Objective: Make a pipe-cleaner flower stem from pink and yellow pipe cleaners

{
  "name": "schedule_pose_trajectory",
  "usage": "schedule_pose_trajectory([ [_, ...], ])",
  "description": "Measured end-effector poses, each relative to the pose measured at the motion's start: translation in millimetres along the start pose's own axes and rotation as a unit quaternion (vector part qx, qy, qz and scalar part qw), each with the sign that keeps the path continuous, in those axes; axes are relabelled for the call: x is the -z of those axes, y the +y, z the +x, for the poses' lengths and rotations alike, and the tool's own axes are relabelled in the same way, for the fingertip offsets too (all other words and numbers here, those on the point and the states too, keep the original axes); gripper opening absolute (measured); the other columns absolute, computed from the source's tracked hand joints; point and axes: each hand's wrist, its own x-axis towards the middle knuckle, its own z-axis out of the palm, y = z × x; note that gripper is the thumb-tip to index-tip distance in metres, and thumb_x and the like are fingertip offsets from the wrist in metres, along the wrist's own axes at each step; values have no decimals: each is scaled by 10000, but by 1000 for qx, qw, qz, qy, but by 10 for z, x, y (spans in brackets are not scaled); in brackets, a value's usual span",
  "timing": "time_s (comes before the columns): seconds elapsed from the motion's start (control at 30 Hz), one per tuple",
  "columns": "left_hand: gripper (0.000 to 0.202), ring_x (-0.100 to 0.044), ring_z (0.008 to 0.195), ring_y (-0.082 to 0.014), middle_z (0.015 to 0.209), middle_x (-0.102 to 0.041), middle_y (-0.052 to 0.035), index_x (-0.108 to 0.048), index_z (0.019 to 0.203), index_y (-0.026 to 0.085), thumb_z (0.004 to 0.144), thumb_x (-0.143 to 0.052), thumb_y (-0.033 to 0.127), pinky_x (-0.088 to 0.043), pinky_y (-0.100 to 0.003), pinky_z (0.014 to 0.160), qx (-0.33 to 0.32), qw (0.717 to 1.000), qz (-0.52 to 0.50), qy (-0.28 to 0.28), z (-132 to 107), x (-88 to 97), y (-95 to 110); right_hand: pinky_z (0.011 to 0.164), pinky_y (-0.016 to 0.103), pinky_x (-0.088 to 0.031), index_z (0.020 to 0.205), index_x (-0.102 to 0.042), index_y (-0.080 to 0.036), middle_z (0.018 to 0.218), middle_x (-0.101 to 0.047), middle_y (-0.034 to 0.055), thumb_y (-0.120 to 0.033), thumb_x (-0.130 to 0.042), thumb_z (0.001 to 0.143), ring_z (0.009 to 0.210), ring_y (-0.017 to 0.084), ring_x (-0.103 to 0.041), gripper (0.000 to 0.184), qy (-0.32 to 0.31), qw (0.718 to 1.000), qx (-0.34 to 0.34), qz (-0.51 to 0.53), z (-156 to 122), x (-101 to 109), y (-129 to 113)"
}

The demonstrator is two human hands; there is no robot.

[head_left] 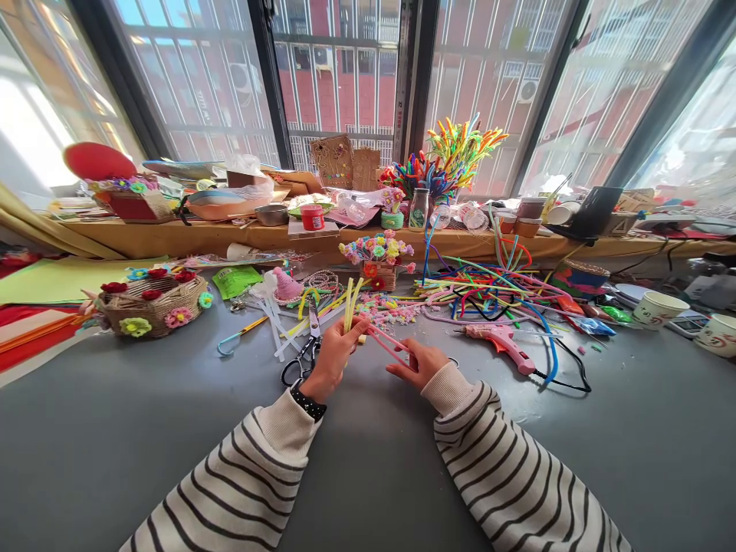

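Observation:
My left hand [333, 354] is closed around a few yellow pipe cleaners [350, 300] that stand upright from its fingers. A pink pipe cleaner [386, 345] runs from that hand across to my right hand [418, 363], which pinches its other end just above the grey table [172, 429]. Both sleeves are striped. Black-handled scissors [304, 354] lie just left of my left hand.
A pink glue gun [501, 342] with a black cord lies to the right. A heap of coloured pipe cleaners [488, 287] spreads behind it. A woven basket with flowers [154, 303] sits at the left, paper cups [658, 308] at the far right, a cluttered shelf behind.

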Motion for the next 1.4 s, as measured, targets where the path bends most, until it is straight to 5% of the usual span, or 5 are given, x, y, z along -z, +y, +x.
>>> schedule_pose_trajectory([
  [0.2, 296, -271, 360, -9, 512, -448, 38, -494, 697, 120, 580, -557, 384, -174, -158, 343, -6, 999, 52, -2, -12, 32, -13, 483, 207, -273, 768, -525, -197, 622, -571, 27, -393, -287, 791, 590, 141, -527, 310, -19, 997, -25, -74, 7, -42, -15],
  [0.67, 308, -237, 362, 0, 547, -428, 42, -497, 738, 126, 626, -487, 413, -155, -159, 364, 42, 993, 74, -82, 24, 80, -69, 525, 227, -318, 790, -544, -222, 717, -624, 50, -338, -223, 818, 682, 182, -574, 343, -84, 990, -1, -112, 2, -55, -58],
  [1.03, 325, -226, 355, -2, 535, -462, 33, -497, 686, 108, 590, -528, 417, -142, -168, 355, 35, 997, 72, -9, 36, 101, 21, 518, 223, -370, 905, -485, -153, 615, -548, 31, -395, -384, 738, 568, 142, -508, 311, 120, 992, 38, -27, 59, -135, 138],
  [1.4, 308, -236, 365, -3, 553, -483, 25, -515, 726, 112, 589, -542, 386, -162, -165, 359, 38, 996, 77, -27, 48, 162, 35, 511, 255, -403, 883, -499, -129, 656, -567, 54, -494, -292, 741, 563, 155, -527, 443, 175, 984, 24, 13, 37, -119, 143],
])
